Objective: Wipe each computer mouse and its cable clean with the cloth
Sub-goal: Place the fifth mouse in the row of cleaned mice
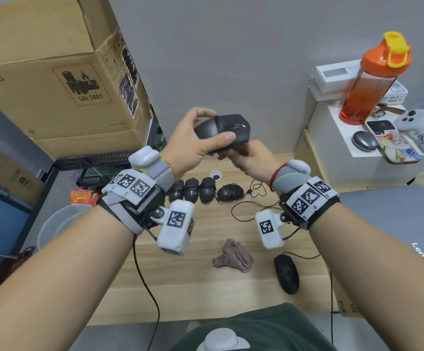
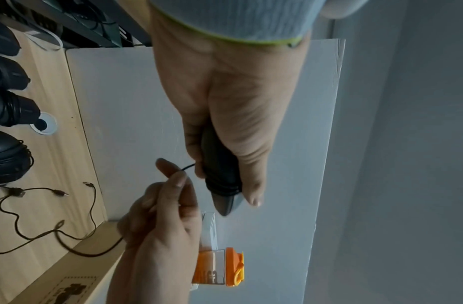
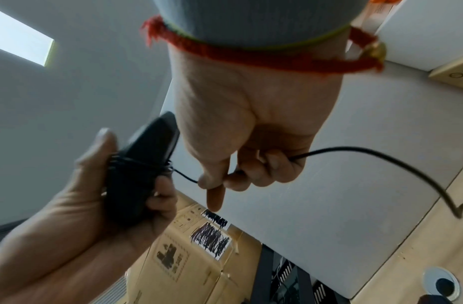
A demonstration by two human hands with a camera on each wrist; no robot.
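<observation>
Black plastic fills your left hand (image 1: 193,138): its grip is wrapped round a dark computer mouse (image 1: 227,130), thumb along the near side and fingers over the far side, held up above the table with several turns of its thin black cable (image 3: 355,152) wound about its middle. Your right hand (image 1: 250,158) sits just beside and below the mouse, its grip pinching that cable between thumb and forefinger close to the wound turns, the other fingers curled round the cord, which trails off from the hand down toward the light wooden table (image 1: 205,282). Beneath your hands, at the table's far edge, a row of four more black mice with wrapped cables (image 1: 200,190) lies side by side, next to a round white cable grommet (image 1: 216,175). Nearer you, the crumpled brownish-pink cloth (image 1: 233,255) lies on the table, touched by neither hand, and one more black mouse (image 1: 286,273) rests just to its right, its cord unwound. A large cardboard box (image 1: 54,72) stands at the left, and an orange bottle with a yellow lid (image 1: 375,77) stands on a white box at the right.
</observation>
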